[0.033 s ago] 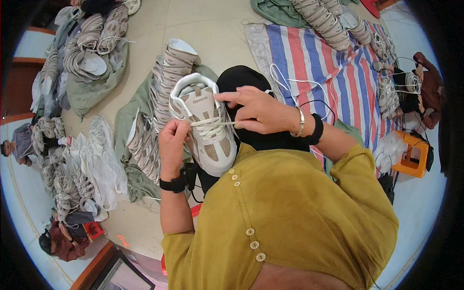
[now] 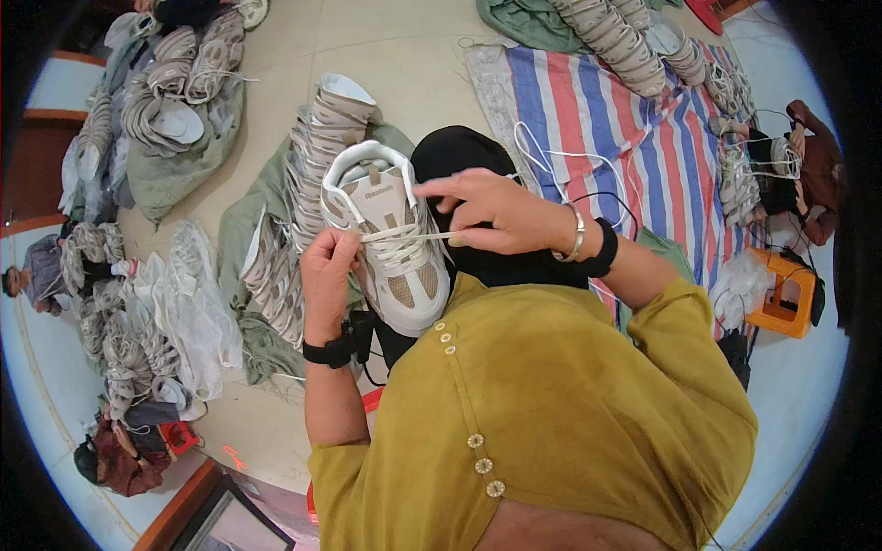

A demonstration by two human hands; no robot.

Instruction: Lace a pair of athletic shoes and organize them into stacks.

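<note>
Both hands pinch the white lace (image 2: 409, 237) taut across the sneaker (image 2: 390, 248): left hand (image 2: 326, 271), right hand (image 2: 496, 216); lacing underway.

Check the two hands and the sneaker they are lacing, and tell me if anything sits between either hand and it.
Nothing visible stands between them. The left hand is already on the beige sneaker, its fingers at the white lace. The right hand pinches the other end of that lace, right beside the shoe.
</note>
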